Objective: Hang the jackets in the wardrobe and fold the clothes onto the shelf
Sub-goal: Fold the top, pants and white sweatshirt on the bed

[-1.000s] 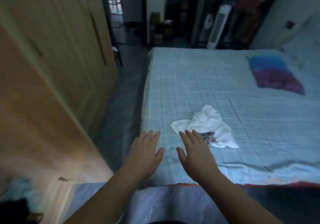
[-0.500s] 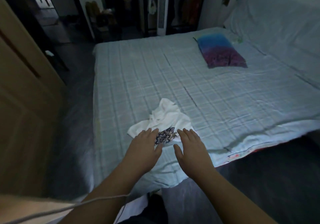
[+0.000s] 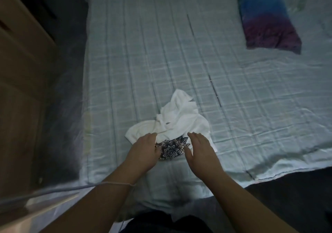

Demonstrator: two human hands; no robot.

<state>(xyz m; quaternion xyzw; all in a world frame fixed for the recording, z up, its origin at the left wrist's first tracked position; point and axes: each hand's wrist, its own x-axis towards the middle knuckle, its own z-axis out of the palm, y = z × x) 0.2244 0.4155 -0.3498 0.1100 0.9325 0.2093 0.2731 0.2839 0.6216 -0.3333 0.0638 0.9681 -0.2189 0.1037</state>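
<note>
Both hands reach onto one crumpled white shirt (image 3: 179,121). The left hand (image 3: 143,151) curls its fingers into the cloth's near left edge, pinching it. The right hand (image 3: 201,151) is spread straight-fingered over the near right side, holding nothing. The shirt lies close to the near edge of the bed (image 3: 161,53), toward its left side. Its dark printed patch is nearest the person and its long axis runs away, slightly right. Wide sheet stretches beyond and rightward. A narrow strip of floor (image 3: 62,106) separates the bed's left edge from one wooden wardrobe (image 3: 21,70). One blue-and-purple pillow (image 3: 269,22) lies far right.
</note>
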